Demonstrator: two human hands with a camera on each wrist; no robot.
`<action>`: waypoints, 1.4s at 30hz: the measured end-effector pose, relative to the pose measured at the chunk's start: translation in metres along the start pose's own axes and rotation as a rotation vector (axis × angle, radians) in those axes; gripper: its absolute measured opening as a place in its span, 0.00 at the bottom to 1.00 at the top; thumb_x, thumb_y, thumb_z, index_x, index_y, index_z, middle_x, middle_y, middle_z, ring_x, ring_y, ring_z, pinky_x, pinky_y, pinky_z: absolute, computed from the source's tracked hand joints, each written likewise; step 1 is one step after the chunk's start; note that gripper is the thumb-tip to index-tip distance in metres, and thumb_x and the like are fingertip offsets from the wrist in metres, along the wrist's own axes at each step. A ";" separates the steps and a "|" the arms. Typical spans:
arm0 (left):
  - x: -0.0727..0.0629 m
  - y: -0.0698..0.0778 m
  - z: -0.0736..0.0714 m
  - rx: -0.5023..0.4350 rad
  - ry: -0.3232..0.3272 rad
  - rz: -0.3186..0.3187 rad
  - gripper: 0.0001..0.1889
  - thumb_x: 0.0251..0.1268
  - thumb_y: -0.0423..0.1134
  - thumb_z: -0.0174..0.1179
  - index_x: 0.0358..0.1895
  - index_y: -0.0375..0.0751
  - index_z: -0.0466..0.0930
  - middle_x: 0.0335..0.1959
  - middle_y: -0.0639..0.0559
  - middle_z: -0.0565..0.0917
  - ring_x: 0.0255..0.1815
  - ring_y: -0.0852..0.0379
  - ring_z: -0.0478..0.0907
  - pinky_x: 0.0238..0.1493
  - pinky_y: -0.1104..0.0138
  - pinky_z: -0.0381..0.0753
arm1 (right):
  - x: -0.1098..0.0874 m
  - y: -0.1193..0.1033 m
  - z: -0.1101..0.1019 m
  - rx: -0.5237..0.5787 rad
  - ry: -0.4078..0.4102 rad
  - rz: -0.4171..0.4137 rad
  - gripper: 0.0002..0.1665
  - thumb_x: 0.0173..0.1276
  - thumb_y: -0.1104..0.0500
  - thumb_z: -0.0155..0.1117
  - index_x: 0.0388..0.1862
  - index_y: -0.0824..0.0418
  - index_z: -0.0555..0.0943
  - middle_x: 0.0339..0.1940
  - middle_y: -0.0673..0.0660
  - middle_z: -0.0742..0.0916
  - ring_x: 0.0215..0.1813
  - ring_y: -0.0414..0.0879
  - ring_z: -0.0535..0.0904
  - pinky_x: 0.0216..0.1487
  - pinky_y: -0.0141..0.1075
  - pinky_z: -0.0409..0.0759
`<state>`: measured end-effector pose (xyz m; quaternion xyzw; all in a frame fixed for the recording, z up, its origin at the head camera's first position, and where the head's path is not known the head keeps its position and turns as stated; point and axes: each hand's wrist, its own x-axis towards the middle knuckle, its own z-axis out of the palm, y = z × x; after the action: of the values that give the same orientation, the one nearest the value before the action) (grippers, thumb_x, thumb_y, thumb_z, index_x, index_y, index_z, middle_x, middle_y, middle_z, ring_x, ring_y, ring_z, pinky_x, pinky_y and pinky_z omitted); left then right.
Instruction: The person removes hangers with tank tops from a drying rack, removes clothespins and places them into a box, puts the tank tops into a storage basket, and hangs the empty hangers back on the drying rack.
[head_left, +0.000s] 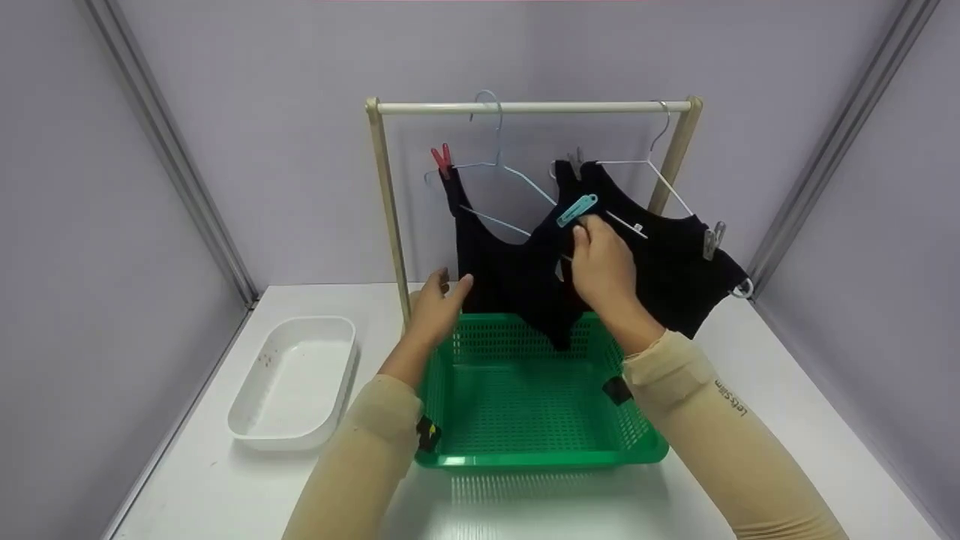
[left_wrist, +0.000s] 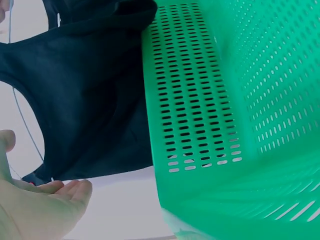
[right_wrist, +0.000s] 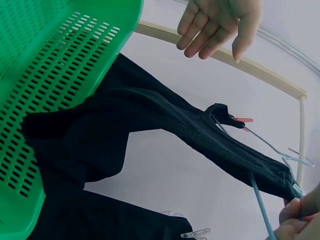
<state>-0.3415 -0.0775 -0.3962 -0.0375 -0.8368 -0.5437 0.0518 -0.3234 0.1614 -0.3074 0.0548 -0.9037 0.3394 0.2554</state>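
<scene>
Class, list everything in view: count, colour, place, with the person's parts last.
basket: 1, green, middle of table
tray: 1, white, left of basket
table: 1, white, underneath
walls: 3, pale grey, back and sides
rack: 1, white and tan, behind basket
hangers: 2, blue and white, on rack
tops: 2, black, one per hanger
pegs: 4, red, teal, two grey, on tops
dark patches: 2, black, near basket's sides
sleeves: 2, beige, forearms
left hand: 1, bare, beside left top
right hand: 1, bare, at left top's shoulder

Soft light casts faint shadows on the table [head_left: 187,491]
</scene>
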 end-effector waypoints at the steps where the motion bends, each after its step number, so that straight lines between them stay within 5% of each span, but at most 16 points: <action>1: 0.000 0.000 -0.001 -0.002 0.006 -0.004 0.40 0.76 0.59 0.48 0.78 0.32 0.53 0.76 0.36 0.61 0.76 0.42 0.61 0.74 0.52 0.62 | 0.000 0.000 -0.001 0.005 0.000 -0.002 0.19 0.82 0.56 0.46 0.55 0.69 0.77 0.49 0.66 0.83 0.47 0.61 0.79 0.50 0.54 0.76; 22: 0.010 -0.006 -0.005 -0.044 0.001 -0.010 0.46 0.72 0.59 0.55 0.80 0.36 0.44 0.79 0.38 0.54 0.77 0.40 0.56 0.74 0.50 0.60 | 0.006 0.025 -0.027 0.038 0.121 -0.095 0.14 0.81 0.60 0.48 0.46 0.71 0.76 0.32 0.63 0.76 0.36 0.58 0.72 0.40 0.51 0.70; 42: 0.015 -0.011 -0.005 -0.125 -0.020 -0.062 0.46 0.69 0.62 0.56 0.80 0.43 0.47 0.79 0.41 0.56 0.78 0.42 0.55 0.74 0.49 0.60 | 0.003 0.039 -0.032 0.106 0.210 -0.215 0.12 0.78 0.62 0.52 0.38 0.72 0.75 0.26 0.59 0.71 0.30 0.55 0.67 0.33 0.45 0.62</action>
<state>-0.3578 -0.0863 -0.4023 -0.0200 -0.8023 -0.5960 0.0242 -0.3230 0.2122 -0.3081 0.1286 -0.8417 0.3612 0.3803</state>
